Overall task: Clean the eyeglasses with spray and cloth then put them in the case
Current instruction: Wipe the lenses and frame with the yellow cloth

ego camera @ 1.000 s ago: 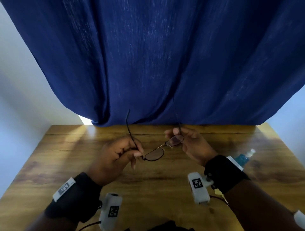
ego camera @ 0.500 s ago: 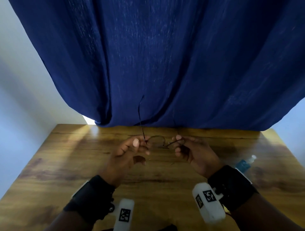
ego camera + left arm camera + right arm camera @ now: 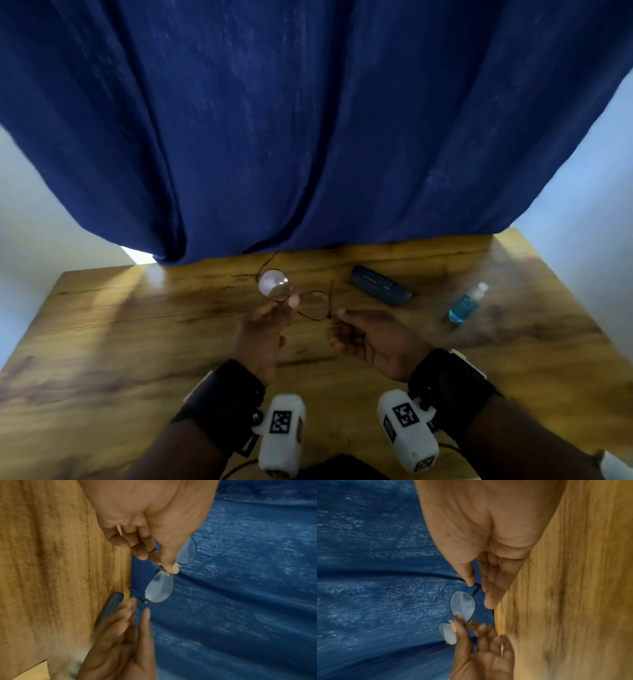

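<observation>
Thin dark-wire eyeglasses (image 3: 310, 305) hang in the air over the middle of the wooden table (image 3: 137, 325), one lens catching light. My left hand (image 3: 291, 305) pinches them at the bridge between thumb and fingers, plain in the left wrist view (image 3: 164, 566). My right hand (image 3: 337, 317) pinches the temple at the right hinge, thumb against fingers (image 3: 476, 586). The lenses (image 3: 159, 588) look smeared or misty. The dark blue case (image 3: 380, 285) lies shut beyond my right hand. The blue spray bottle (image 3: 466, 305) lies on its side to the right.
A blue curtain (image 3: 308, 120) hangs along the table's far edge, just behind the glasses. Pale walls stand on both sides. Something dark (image 3: 342, 467) shows at the near edge between my wrists; I cannot tell what it is.
Both hands moved forward and lower with the glasses. My left hand shifted from the left hinge to the bridge. The frame turned, and the case came into view.
</observation>
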`<state>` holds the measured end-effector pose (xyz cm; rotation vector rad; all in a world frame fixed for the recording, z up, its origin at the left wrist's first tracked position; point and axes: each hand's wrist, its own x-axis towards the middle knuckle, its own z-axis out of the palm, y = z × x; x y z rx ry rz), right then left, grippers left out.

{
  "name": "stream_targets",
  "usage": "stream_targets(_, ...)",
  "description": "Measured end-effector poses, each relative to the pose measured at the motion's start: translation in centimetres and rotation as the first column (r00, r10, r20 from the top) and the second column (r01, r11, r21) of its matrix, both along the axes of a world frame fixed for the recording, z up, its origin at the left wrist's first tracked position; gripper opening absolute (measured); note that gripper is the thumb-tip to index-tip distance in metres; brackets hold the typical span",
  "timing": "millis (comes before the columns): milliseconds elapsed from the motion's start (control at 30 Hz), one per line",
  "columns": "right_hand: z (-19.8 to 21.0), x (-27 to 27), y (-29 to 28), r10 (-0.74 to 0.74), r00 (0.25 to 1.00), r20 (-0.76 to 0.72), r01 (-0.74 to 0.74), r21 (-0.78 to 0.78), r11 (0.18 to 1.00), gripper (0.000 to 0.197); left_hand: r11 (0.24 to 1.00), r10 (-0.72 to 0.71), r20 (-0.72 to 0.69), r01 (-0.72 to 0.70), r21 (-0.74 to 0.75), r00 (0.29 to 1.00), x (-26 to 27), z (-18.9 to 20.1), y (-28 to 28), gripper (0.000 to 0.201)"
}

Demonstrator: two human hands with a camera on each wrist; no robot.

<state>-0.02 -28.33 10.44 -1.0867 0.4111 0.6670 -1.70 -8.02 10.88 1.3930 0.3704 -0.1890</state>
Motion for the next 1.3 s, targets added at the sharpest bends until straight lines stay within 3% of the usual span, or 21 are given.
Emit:
stream_targets(67, -1.3, -0.8, -2.2, 0.0, 0.999, 0.05, 0.005, -0.095, 0.996, 0.019, 0.999, 0.023, -0.048, -0.021, 0.026, 0.999, 0.7, -1.6, 0.7, 0.037)
stream_targets(167, -3.5, -2.3, -6.8, 0.007, 0.989, 0.149, 0.042, -0.32, 0.947, 0.014, 0.997, 0.017, -0.042, -0.013, 0.08, 0.999, 1.3, -3.5, 1.1, 0.022)
stream_targets(233, -4.9, -3.4, -10.8, -0.044, 0.982, 0.185, 0.127, -0.467, 0.875, 0.012, 0.993, -0.011, -0.058, 0.017, 0.115, 0.998, 1.4, -4.5, 0.9, 0.014)
stream_targets(367, -7.8, -5.7, -18.7, -0.161, 0.972, 0.169, 0.234, -0.723, 0.651, 0.014, 0.993, -0.053, -0.176, 0.071, 0.097, 0.983, 1.2, -6.6, 0.3, 0.027)
stream_targets(500, -10.4, -6.3, -21.9, 0.123, 0.989, 0.083, 0.042, -0.952, 0.302, 0.014, 0.984, -0.1, -0.182, 0.125, 0.128, 0.978, 0.5, -6.9, -2.2, 0.027)
stream_targets(700, -12.8, -3.7, -18.8, 0.377, 0.926, -0.007, -0.074, -0.984, 0.164, 0.028, 0.954, -0.131, -0.138, 0.163, 0.251, 0.982, 1.0, -6.5, -4.6, 0.034)
stream_targets(800, -13.4, -2.7, -18.3, 0.499, 0.866, -0.02, -0.058, -0.996, 0.061, 0.017, 0.946, -0.147, -0.13, 0.178, 0.27, 0.981, 1.3, -5.9, -5.1, 0.036)
stream_targets(867, -12.9, -2.4, -18.8, 0.48, 0.877, 0.021, -0.036, -0.993, 0.11, 0.016, 0.945, -0.149, -0.122, 0.177, 0.276, 0.981, 1.4, -5.3, -5.2, 0.026)
stream_targets(1067, -7.4, -1.6, -19.9, 0.325, 0.902, 0.285, 0.115, -0.883, 0.456, 0.029, 0.95, -0.135, -0.093, 0.155, 0.272, 0.986, 1.7, -3.8, -4.6, 0.021)
stream_targets(1133, -4.3, -1.2, -19.3, 0.217, 0.888, 0.406, 0.162, -0.716, 0.679, 0.028, 0.947, -0.131, -0.096, 0.153, 0.281, 0.987, 2.0, -3.6, -4.0, 0.023)
stream_targets(1200, -0.7, -0.6, -18.3, 0.019, 0.89, 0.456, 0.154, -0.339, 0.928, 0.023, 0.942, -0.137, -0.079, 0.155, 0.298, 0.987, 2.3, -3.1, -3.1, 0.023)
stream_targets(1233, 1.1, -0.1, -17.7, -0.054, 0.886, 0.46, 0.146, -0.168, 0.975, 0.022, 0.939, -0.14, -0.068, 0.154, 0.308, 0.988, 2.4, -2.7, -2.6, 0.023)
stream_targets(1267, 2.6, 0.2, -17.1, -0.084, 0.879, 0.47, 0.146, -0.098, 0.984, 0.021, 0.932, -0.147, -0.056, 0.158, 0.326, 0.988, 2.6, -2.3, -2.2, 0.023)
stream_targets(1300, 3.8, 0.6, -16.5, -0.068, 0.867, 0.494, 0.156, -0.139, 0.978, 0.02, 0.923, -0.158, -0.04, 0.162, 0.349, 0.987, 2.7, -1.9, -1.9, 0.024)
